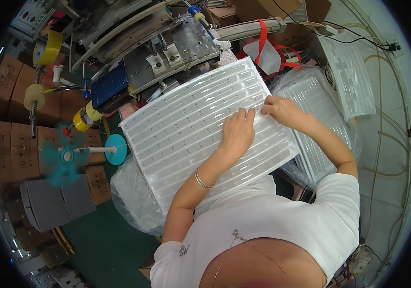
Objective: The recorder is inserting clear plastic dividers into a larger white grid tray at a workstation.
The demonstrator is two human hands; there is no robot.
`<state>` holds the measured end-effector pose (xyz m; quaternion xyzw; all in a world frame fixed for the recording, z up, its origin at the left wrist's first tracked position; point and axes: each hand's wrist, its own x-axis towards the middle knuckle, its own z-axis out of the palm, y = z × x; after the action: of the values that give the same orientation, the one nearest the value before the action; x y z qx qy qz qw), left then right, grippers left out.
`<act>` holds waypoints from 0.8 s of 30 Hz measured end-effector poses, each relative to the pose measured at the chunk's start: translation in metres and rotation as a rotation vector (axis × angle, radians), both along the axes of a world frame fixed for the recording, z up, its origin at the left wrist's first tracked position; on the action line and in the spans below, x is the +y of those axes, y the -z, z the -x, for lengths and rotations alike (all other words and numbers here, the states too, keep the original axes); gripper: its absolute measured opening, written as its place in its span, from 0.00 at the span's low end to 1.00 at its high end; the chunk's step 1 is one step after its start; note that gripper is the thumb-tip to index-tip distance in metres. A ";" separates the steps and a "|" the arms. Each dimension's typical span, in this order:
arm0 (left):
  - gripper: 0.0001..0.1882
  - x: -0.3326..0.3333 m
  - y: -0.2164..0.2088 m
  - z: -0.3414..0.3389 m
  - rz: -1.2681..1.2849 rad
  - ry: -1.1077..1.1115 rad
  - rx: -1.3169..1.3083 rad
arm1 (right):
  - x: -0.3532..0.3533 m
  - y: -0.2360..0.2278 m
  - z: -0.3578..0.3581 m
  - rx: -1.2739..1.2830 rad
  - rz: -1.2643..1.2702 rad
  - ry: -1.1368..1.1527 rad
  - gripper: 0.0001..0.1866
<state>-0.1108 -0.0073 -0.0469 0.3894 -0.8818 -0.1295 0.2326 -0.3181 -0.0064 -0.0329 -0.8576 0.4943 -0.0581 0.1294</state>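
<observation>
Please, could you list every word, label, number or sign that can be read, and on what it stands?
I do not copy printed words, but here is where marks stand:
Brown cartons: dark print, too small to read.
Control panel: markings too small to read.
White shirt: a letter-like emblem, not copied.
White ribbed tray: rows of tiny marks, too small to tell whether they are print.

Printed too small to read on brown boxes [24, 146] at nine o'clock; lettered on white shirt [263, 229] at six.
</observation>
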 end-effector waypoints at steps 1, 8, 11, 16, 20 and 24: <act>0.12 0.000 -0.002 0.003 -0.019 0.025 0.078 | -0.002 -0.005 0.001 -0.106 -0.075 0.025 0.09; 0.10 -0.020 0.036 0.031 -0.012 0.196 0.014 | -0.041 -0.042 -0.019 -0.534 0.071 0.296 0.11; 0.10 -0.017 0.026 0.017 0.177 0.185 0.014 | -0.054 -0.048 -0.030 -0.658 0.062 0.277 0.08; 0.14 -0.034 -0.007 -0.031 0.000 0.055 0.331 | -0.073 -0.047 -0.042 -0.792 0.093 0.285 0.10; 0.14 -0.056 -0.026 -0.084 -0.097 -0.289 0.388 | -0.087 -0.047 -0.059 -0.881 0.084 0.238 0.16; 0.15 -0.086 -0.041 -0.120 0.071 -0.575 0.461 | -0.098 -0.057 -0.095 -0.929 0.077 0.177 0.15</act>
<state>0.0088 -0.0938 -0.0060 0.5735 -0.6646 -0.1126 0.4655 -0.2227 -0.1048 0.0244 -0.6996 0.4526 -0.4649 0.2994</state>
